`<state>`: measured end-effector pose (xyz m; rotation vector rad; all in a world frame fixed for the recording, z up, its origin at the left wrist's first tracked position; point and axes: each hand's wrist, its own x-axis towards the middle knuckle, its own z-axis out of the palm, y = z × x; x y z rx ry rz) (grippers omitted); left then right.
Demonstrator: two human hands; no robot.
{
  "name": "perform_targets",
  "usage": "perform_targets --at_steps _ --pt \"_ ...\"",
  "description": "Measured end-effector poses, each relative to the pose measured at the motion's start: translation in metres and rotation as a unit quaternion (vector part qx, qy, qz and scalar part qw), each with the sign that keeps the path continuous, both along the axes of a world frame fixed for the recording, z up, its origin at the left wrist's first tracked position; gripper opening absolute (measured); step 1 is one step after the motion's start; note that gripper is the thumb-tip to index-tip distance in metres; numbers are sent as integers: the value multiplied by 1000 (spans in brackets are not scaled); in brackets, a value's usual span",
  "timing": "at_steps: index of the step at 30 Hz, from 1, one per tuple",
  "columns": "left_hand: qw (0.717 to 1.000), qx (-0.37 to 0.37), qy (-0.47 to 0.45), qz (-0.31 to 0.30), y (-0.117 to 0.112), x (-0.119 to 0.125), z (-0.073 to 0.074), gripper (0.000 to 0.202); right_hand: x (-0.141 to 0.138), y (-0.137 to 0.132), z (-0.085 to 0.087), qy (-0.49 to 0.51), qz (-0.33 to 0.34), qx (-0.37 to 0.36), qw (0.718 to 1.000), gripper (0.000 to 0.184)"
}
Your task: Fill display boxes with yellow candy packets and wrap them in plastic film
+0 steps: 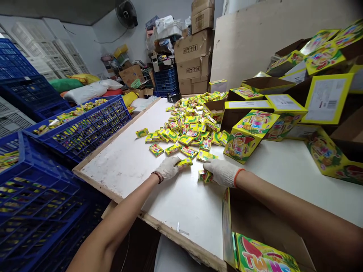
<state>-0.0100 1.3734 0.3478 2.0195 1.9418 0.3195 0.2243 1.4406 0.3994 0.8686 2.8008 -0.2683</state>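
Observation:
My left hand (168,169), in a white knitted glove, has its fingers closed on a small yellow-green candy box (185,162) just above the white table. My right hand (222,172), gloved with an orange cuff edge, grips small candy packs (204,176) low over the tabletop; its fingertips are partly hidden. Beyond both hands spreads a loose pile of the same small boxes (185,139). Close to my right forearm stands an open "Twins" display carton (227,226), its flap turned toward me and its inside brown.
Several display cartons (251,136) are heaped on the right of the table (113,158). Blue crates (93,128) filled with small packs line the left side. Brown cardboard boxes (188,51) are stacked at the back. A wooden rim (159,224) edges the table.

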Motion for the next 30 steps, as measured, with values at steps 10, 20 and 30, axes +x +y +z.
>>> perform_targets --at_steps 10,20,30 --pt "997 39 -36 -48 55 67 6 35 28 16 3 11 57 22 998 48" --pt "996 37 -80 8 90 100 -3 26 79 33 -13 275 -252 -317 872 44" --pt "972 59 -100 206 75 84 1 30 48 34 2 303 -232 -268 885 72"
